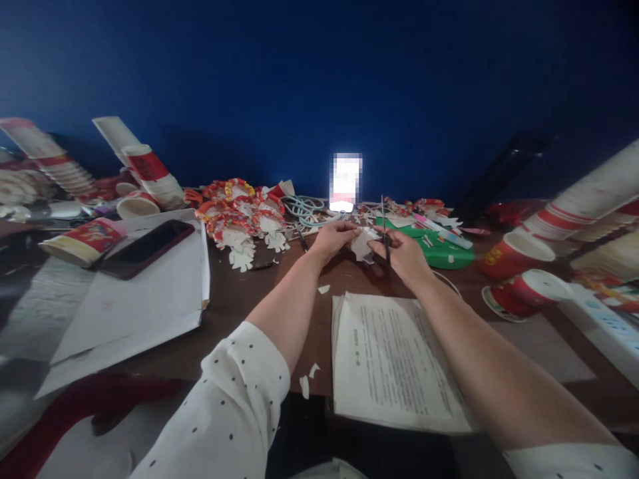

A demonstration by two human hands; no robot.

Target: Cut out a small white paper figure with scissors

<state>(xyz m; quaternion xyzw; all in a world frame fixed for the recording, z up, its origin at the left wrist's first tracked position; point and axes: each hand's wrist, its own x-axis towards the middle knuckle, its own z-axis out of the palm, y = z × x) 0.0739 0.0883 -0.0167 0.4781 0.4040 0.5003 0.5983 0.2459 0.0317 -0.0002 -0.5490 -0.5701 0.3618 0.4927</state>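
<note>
Here, reaching forward | left hand (335,241): grip pinching white paper (362,247) | right hand (401,253): grip pinching dark tool (386,243)

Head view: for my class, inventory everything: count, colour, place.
Wall: one, blue, back
Table: one, brown, below
Screen: one, glowing white, centre
Phone: one, dark, left
Sheets: several, white, left
Cups: many, red-white, both sides
Cut-outs: many, white-red, centre left
Cords: uncounted, pale blue, centre
Flat item: one, green, right
Booklet: one, white, front
Power strip: one, white, right
Scraps: several, white, table
Paper piece: one, white, centre
Tool: one, dark, centre
Hands: two, bare, centre
Sleeves: two, white dotted, foreground
</note>
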